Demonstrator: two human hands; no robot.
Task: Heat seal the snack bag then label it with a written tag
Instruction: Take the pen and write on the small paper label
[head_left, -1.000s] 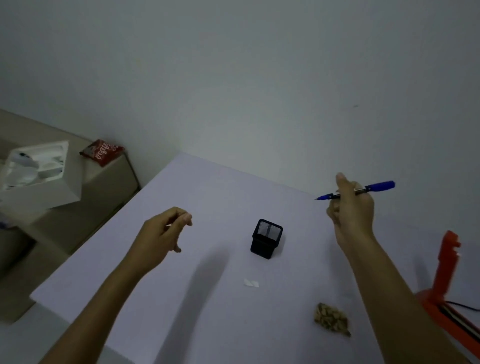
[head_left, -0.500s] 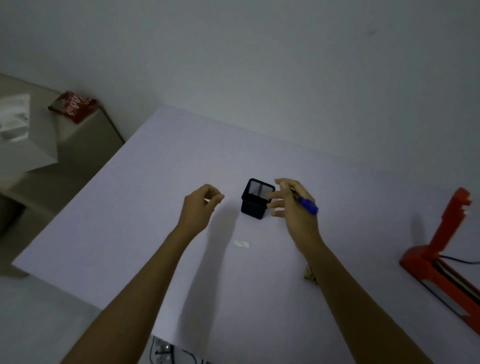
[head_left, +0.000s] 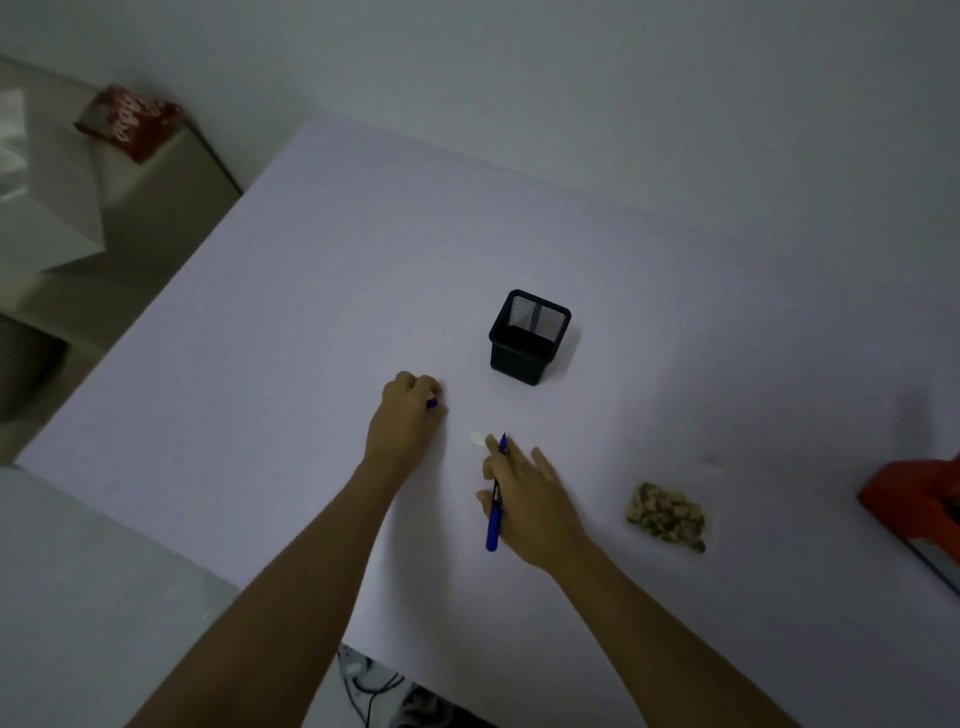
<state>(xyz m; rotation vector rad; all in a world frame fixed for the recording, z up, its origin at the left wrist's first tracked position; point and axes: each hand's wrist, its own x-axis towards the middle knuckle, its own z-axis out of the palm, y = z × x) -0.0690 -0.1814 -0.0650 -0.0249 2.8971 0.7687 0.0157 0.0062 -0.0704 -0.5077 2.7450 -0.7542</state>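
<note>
My right hand (head_left: 524, 499) holds a blue pen (head_left: 494, 512), its tip pointing at a small white tag (head_left: 475, 438) that lies flat on the white table (head_left: 291, 322). My left hand (head_left: 408, 418) rests fisted on the table left of the tag, with a small blue piece, probably the pen cap (head_left: 431, 403), pinched in its fingers. A clear snack bag (head_left: 666, 516) of brownish pieces lies to the right of my right hand. The orange heat sealer (head_left: 919, 506) is partly cut off at the right edge.
A black mesh pen holder (head_left: 529, 336) stands just beyond both hands. Left of the table is a beige cabinet (head_left: 156, 208) with a red packet (head_left: 130, 124) and a white box (head_left: 47, 202) on it. Cables (head_left: 374, 686) lie on the floor below the table's near edge.
Both hands came down from the air to the table near the tag. The right hand turned the pen tip-down toward the tag, and the cap is now in the left hand.
</note>
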